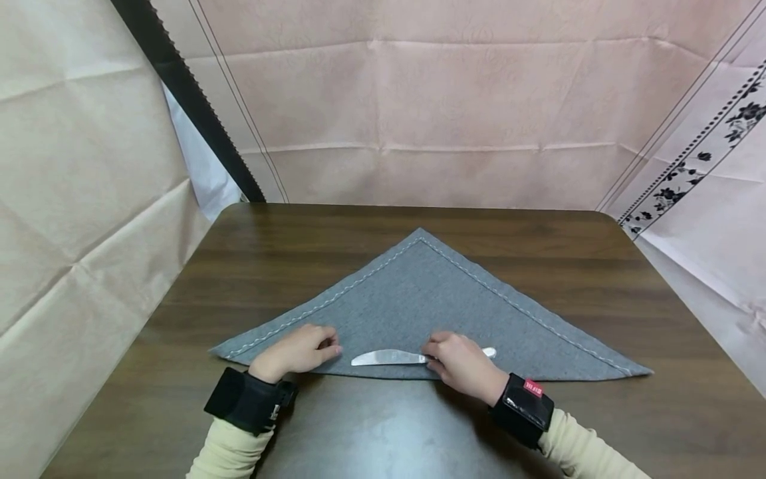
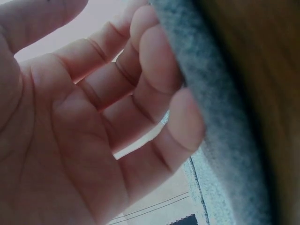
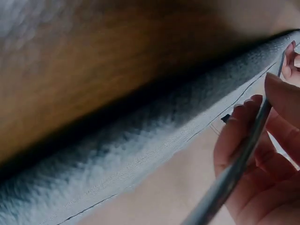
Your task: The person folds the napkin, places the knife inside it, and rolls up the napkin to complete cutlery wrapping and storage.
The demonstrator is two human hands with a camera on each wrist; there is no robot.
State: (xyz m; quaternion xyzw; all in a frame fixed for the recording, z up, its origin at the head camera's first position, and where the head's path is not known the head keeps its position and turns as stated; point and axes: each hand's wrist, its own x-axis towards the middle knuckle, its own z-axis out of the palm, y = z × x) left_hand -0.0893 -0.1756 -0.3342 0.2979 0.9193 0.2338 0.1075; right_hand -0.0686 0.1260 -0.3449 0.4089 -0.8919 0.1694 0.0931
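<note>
The work surface is a brown table (image 1: pixel 598 293) with wood-grain banding, rounded far corners and a glossy reflection at the near side. Creased pale pink sheeting (image 1: pixel 431 93) stands behind it; a black strip (image 1: pixel 191 93) with a serrated edge runs diagonally at upper left, and a black floral band (image 1: pixel 697 166) runs at right. A grey-blue cloth (image 1: pixel 419 293) of felt-like texture lies on the table as a broad triangle, apex toward the far edge, long side toward the person; light stitching follows the two shorter sides. A smooth, silver-coloured knife (image 1: pixel 389 357) is positioned over the cloth, alongside the long side, its blade directed left. The right hand (image 1: pixel 463 362) pinches the knife between thumb and fingers at the handle; whether the blade touches the cloth cannot be determined. The left hand (image 1: pixel 297 349) grips nothing: its fingers are loosely bent, fingertips against the cloth.
</note>
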